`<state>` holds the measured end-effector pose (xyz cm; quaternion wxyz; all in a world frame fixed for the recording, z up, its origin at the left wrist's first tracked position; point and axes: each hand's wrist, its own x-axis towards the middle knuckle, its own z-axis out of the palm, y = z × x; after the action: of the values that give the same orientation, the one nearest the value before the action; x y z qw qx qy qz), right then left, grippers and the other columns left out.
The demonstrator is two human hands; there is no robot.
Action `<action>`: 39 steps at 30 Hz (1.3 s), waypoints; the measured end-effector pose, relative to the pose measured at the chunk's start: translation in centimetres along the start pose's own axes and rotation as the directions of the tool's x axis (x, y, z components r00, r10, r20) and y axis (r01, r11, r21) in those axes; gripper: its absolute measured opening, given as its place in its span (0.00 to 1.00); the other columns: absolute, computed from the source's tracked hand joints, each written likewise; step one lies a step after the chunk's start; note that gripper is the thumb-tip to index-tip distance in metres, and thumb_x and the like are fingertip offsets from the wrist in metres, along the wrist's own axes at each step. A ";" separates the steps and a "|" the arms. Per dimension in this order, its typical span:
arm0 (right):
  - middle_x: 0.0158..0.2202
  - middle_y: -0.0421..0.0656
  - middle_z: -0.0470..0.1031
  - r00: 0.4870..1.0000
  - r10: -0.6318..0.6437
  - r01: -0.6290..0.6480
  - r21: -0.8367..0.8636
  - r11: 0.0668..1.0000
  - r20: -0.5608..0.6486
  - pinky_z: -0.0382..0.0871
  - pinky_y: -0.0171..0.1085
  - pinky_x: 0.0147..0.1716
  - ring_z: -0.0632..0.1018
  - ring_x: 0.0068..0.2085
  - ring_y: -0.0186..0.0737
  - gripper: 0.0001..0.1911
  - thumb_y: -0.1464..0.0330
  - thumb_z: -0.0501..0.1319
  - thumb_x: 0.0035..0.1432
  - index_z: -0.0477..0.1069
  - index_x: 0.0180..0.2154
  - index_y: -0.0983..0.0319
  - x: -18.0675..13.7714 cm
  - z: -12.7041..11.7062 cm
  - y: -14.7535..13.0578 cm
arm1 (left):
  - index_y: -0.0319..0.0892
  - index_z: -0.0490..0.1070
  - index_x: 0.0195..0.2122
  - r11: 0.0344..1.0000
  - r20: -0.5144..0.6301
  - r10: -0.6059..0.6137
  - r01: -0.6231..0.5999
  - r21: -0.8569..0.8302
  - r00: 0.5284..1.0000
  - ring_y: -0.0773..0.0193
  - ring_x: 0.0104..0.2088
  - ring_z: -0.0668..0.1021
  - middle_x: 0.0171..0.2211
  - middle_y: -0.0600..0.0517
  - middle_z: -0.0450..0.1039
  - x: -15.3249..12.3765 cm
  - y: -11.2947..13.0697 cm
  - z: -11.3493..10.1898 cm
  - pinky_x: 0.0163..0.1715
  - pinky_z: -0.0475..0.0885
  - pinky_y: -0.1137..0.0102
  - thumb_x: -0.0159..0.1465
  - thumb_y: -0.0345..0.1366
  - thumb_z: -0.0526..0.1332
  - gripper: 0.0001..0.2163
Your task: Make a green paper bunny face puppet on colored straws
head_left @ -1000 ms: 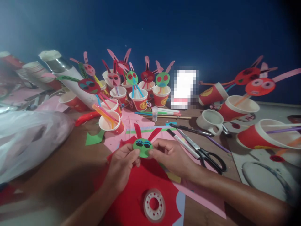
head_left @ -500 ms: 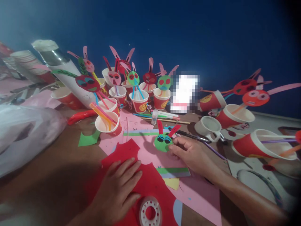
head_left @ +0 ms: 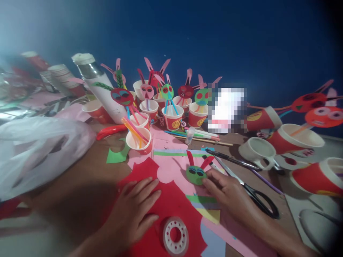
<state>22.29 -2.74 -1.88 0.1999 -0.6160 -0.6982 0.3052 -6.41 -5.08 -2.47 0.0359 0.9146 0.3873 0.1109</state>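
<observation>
My left hand [head_left: 134,210] lies flat with fingers spread on a red paper sheet [head_left: 171,207], holding nothing. My right hand [head_left: 230,194] rests on the pink paper [head_left: 171,169], its fingertips pinching the lower right edge of a green paper face [head_left: 196,174] with dark eyes and two red ears. The face lies low on the pink sheet. A clear tape roll [head_left: 175,235] sits on the red paper near my left hand. Black scissors [head_left: 252,191] lie just right of my right hand.
Several red paper cups with straws and paper faces [head_left: 171,116] stand at the back; more lie tipped at the right [head_left: 292,137]. A white mug [head_left: 257,151], a white tube [head_left: 102,89], a plastic bag [head_left: 34,153], pens [head_left: 198,134] and a green scrap [head_left: 116,155] surround the work area.
My left hand let go of the green face and now lies flat on the red paper. My right hand carried the face right and down onto the pink sheet.
</observation>
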 end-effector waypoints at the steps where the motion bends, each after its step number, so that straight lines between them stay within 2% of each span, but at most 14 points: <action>1: 0.20 0.35 0.66 1.000 0.006 -0.006 0.014 1.000 0.006 0.58 0.32 0.23 0.68 0.22 0.34 0.13 0.61 0.50 0.60 0.62 0.26 0.59 0.0 0.0 0.0 | 0.43 0.62 0.54 1.000 -0.023 -0.009 0.009 -0.010 1.000 0.56 0.57 0.62 0.56 0.48 0.64 -0.3 -0.2 -0.2 0.51 0.55 0.60 0.61 0.33 0.55 0.18; 6: 0.21 0.36 0.67 1.000 0.018 -0.019 0.075 0.997 0.014 0.61 0.32 0.24 0.70 0.24 0.35 0.13 0.60 0.49 0.61 0.62 0.27 0.59 -0.1 -0.2 -0.1 | 0.41 0.65 0.50 1.000 -0.109 -0.025 0.025 0.000 0.994 0.57 0.50 0.69 0.49 0.46 0.71 -0.7 -1.1 -1.5 0.50 0.59 0.61 0.61 0.31 0.56 0.15; 10: 0.21 0.36 0.66 1.000 0.009 -0.010 0.078 0.997 0.020 0.61 0.33 0.25 0.70 0.24 0.35 0.14 0.60 0.48 0.62 0.61 0.28 0.59 -0.1 -0.1 -0.1 | 0.41 0.67 0.48 0.997 -0.170 0.001 0.012 0.075 0.986 0.57 0.48 0.71 0.47 0.46 0.73 1.0 -2.6 -2.4 0.48 0.63 0.61 0.61 0.28 0.55 0.14; 12: 0.22 0.36 0.67 1.000 -0.010 0.008 0.074 0.997 0.021 0.61 0.33 0.25 0.70 0.24 0.35 0.14 0.60 0.47 0.62 0.62 0.28 0.59 0.0 0.0 0.1 | 0.40 0.68 0.46 0.994 -0.139 -0.019 0.034 0.107 0.990 0.57 0.47 0.71 0.47 0.46 0.73 2.3 -3.6 -2.5 0.46 0.65 0.61 0.61 0.28 0.53 0.13; 15: 0.22 0.36 0.66 0.999 -0.037 0.036 0.051 0.998 0.012 0.59 0.33 0.25 0.69 0.24 0.35 0.14 0.60 0.47 0.62 0.61 0.28 0.59 0.0 0.0 0.2 | 0.37 0.69 0.47 0.993 -0.102 0.041 -0.029 0.114 0.994 0.55 0.48 0.70 0.48 0.44 0.72 3.9 -4.9 -2.0 0.46 0.66 0.61 0.60 0.24 0.51 0.15; 19: 0.21 0.37 0.66 0.998 -0.062 0.062 0.005 0.998 0.022 0.57 0.33 0.24 0.68 0.24 0.35 0.15 0.62 0.47 0.62 0.60 0.25 0.59 0.2 -0.3 -0.5 | 0.37 0.69 0.47 0.990 -0.010 0.089 -0.087 0.108 0.996 0.54 0.47 0.70 0.45 0.44 0.73 4.7 -5.7 -1.2 0.45 0.66 0.60 0.55 0.21 0.51 0.19; 24: 0.22 0.37 0.69 0.995 -0.083 0.081 0.027 0.996 0.056 0.56 0.32 0.25 0.70 0.25 0.35 0.13 0.66 0.49 0.62 0.60 0.25 0.60 0.4 -0.5 -1.6 | 0.38 0.70 0.44 0.992 0.065 0.072 -0.078 0.097 0.995 0.55 0.40 0.71 0.37 0.45 0.73 4.6 -6.3 -1.9 0.40 0.66 0.61 0.55 0.23 0.51 0.17; 28: 0.22 0.36 0.70 0.990 -0.123 0.118 0.075 0.990 0.070 0.55 0.31 0.24 0.69 0.24 0.32 0.11 0.67 0.50 0.61 0.60 0.26 0.60 0.4 -0.4 -1.7 | 0.42 0.72 0.35 0.993 0.026 0.112 -0.112 0.038 0.993 0.59 0.33 0.72 0.31 0.49 0.72 4.4 -6.7 -3.0 0.35 0.65 0.64 0.59 0.24 0.50 0.12; 32: 0.21 0.35 0.67 0.994 -0.103 0.105 0.121 0.987 -0.023 0.56 0.31 0.24 0.68 0.24 0.32 0.13 0.67 0.50 0.61 0.60 0.24 0.60 0.5 -0.8 -1.3 | 0.43 0.70 0.33 0.991 -0.065 0.127 -0.130 -0.031 0.990 0.60 0.36 0.73 0.32 0.50 0.74 3.6 -7.1 -3.4 0.40 0.66 0.63 0.62 0.27 0.49 0.11; 35: 0.22 0.36 0.69 0.997 -0.043 0.055 0.228 0.972 -0.059 0.59 0.31 0.26 0.70 0.25 0.32 0.14 0.65 0.49 0.62 0.62 0.25 0.60 0.4 -1.2 -1.2 | 0.42 0.71 0.36 0.997 -0.136 0.065 -0.070 -0.027 0.989 0.59 0.40 0.74 0.36 0.50 0.75 2.5 -7.7 -3.1 0.44 0.67 0.63 0.63 0.30 0.51 0.09; 39: 0.24 0.37 0.71 0.998 -0.013 0.031 0.296 0.955 -0.064 0.62 0.32 0.27 0.72 0.26 0.33 0.13 0.65 0.49 0.62 0.63 0.26 0.60 0.3 -1.7 -1.1 | 0.41 0.72 0.37 1.000 -0.121 -0.023 0.026 0.017 0.992 0.58 0.42 0.75 0.39 0.52 0.74 1.2 -8.6 -2.6 0.45 0.68 0.63 0.63 0.34 0.52 0.10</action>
<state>22.56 -2.23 0.03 0.3147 -0.5802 -0.6450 0.3852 -12.24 1.74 -1.02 0.0052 0.9016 0.4010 0.1620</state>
